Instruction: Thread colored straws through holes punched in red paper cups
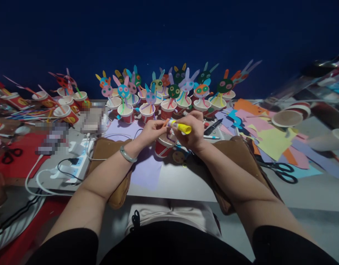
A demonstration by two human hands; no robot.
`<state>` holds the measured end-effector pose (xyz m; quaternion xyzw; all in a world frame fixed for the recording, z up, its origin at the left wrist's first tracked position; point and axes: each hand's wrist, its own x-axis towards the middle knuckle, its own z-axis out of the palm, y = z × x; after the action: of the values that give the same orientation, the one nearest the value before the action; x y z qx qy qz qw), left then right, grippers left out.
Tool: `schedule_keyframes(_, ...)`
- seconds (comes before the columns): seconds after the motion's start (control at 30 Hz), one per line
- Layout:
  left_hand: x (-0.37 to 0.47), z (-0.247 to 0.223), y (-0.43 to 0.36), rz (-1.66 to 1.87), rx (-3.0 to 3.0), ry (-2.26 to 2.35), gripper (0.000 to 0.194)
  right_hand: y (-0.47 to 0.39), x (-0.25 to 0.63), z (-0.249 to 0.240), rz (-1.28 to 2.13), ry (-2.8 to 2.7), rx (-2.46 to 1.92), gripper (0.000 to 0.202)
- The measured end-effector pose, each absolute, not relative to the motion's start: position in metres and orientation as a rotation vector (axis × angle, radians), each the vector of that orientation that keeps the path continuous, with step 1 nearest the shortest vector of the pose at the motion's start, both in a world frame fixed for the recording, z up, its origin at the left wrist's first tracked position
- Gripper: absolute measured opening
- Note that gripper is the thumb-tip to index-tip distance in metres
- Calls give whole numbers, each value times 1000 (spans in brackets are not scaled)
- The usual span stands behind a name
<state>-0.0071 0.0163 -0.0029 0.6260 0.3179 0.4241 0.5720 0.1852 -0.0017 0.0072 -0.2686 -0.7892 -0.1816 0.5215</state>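
Note:
Above a red and white paper cup (pixel 161 148), my right hand (pixel 192 129) holds a yellow glue stick (pixel 183 127), its yellow end pointing right and toward me. My left hand (pixel 153 133), with a bracelet on the wrist, pinches a small orange piece (pixel 165 123) at the other end of the stick. A small round paper face (pixel 178 157) lies on the table beside the cup. Lavender paper (pixel 147 173) lies under and in front of the cup.
Behind stand several cups with paper rabbit heads (pixel 150 96). Brown cushions (pixel 103 151) lie under both forearms. Black scissors (pixel 282 171) and coloured paper scraps (pixel 274 141) lie right; a white power strip (pixel 79 162) and a red sheet (pixel 20 154) lie left.

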Motion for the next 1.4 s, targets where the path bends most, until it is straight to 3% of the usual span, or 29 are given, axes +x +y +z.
schedule_keyframes(0.1, -8, -1, 17, 1018, 1532, 722, 44, -3, 180, 8, -524, -1994, -519, 19)
schedule_keyframes(0.33, -9, -2, 17, 988, 1552, 699, 41, 2, 183, 1, -594, -1940, -686, 20)
schedule_keyframes(0.57, -10, -5, 19, 944, 1487, 730, 45, 1, 185, 7, -428, -1751, -740, 21)
schedule_keyframes(0.7, -12, -3, 22, 992, 1552, 740, 50, -4, 182, 6, -461, -1931, -607, 26)
schedule_keyframes(0.87, -12, 0, 20, 1013, 1653, 733, 39, -2, 182, -1, -531, -2121, -704, 21)
schedule_keyframes(1.13, -10, -3, 14, 941, 1619, 736, 37, 5, 189, 3, -456, -1782, -870, 20)
schedule_keyframes(1.4, -11, -3, 22, 1020, 1605, 730, 47, -5, 179, 11, -473, -1964, -541, 19)
